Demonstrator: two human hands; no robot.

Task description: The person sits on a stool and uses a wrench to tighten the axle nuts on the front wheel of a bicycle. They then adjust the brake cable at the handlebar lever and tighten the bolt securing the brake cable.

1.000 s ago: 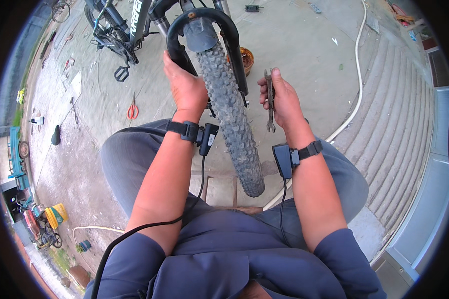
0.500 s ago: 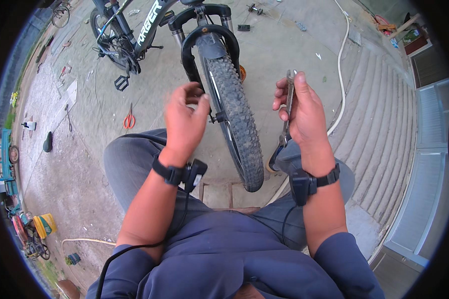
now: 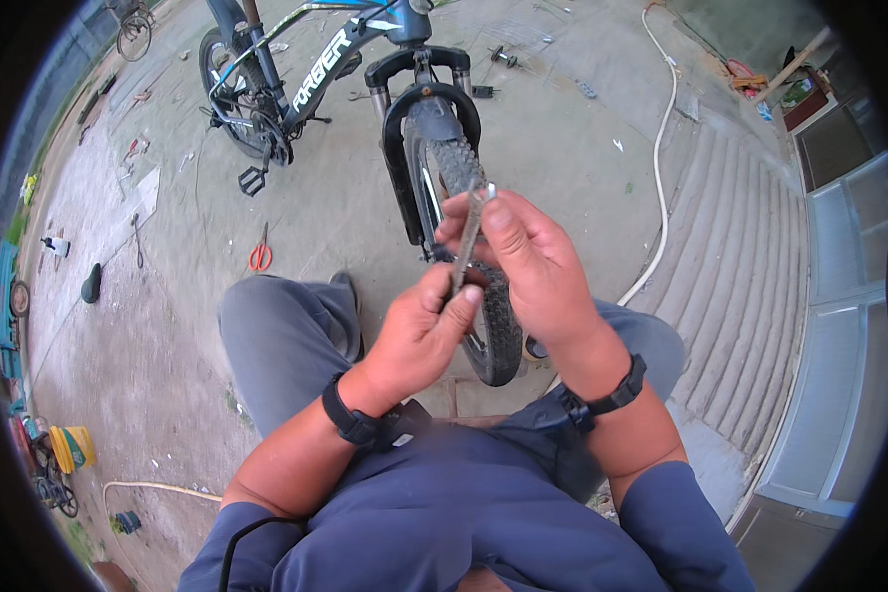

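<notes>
Both my hands meet on a metal wrench (image 3: pixel 472 229), held slanting in front of the bicycle's front wheel. My left hand (image 3: pixel 426 326) is closed around its lower end, thumb on top. My right hand (image 3: pixel 533 252) pinches the upper end between thumb and fingers. Behind them stands the bicycle (image 3: pixel 311 94), blue, black and white, its knobby front tire (image 3: pixel 501 345) pointing toward me between my knees. The black suspension fork (image 3: pixel 397 163) straddles the wheel. My hands hide the middle of the tire and most of the hub area.
Orange-handled scissors (image 3: pixel 260 257) lie on the ground left of the bicycle. Farther left are a black saddle (image 3: pixel 91 284) and a small white bottle (image 3: pixel 57 246). A pale hose (image 3: pixel 663 148) runs along the right, beside ridged concrete steps (image 3: pixel 735 237). A yellow bucket (image 3: pixel 72 449) stands at far left.
My left hand has moved right, away from the fork, and taken hold of the wrench's lower end. My right hand has brought the wrench left, in front of the tire. My view has shifted slightly.
</notes>
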